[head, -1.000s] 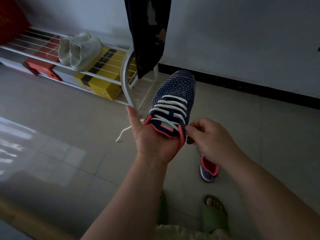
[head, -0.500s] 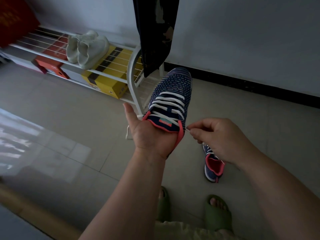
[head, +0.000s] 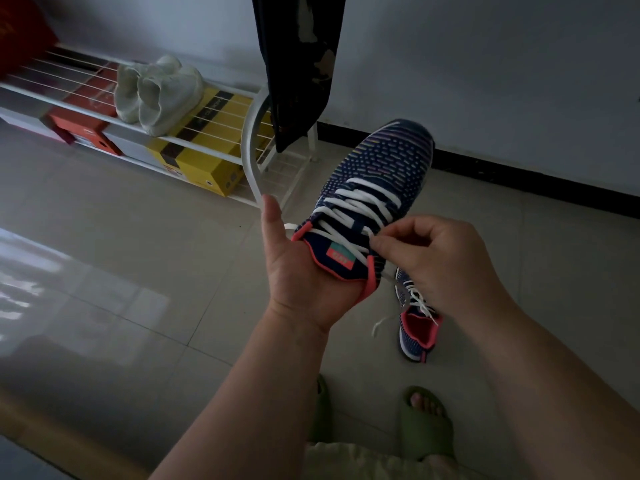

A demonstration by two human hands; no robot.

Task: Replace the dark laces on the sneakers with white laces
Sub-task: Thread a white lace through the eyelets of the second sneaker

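Both hands carry the risk: the left hand point(head: 304, 271) cups the heel of the raised sneaker point(head: 374, 195) while the right hand point(head: 429, 258) pinches the white lace point(head: 360, 199) at the top eyelet, so a hard tug could probably tighten it unevenly or tip the shoe from that palm.

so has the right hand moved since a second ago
Yes. The right hand has come up along the held sneaker, from beside its pink collar to the top white lace crossings, which its fingertips now pinch.
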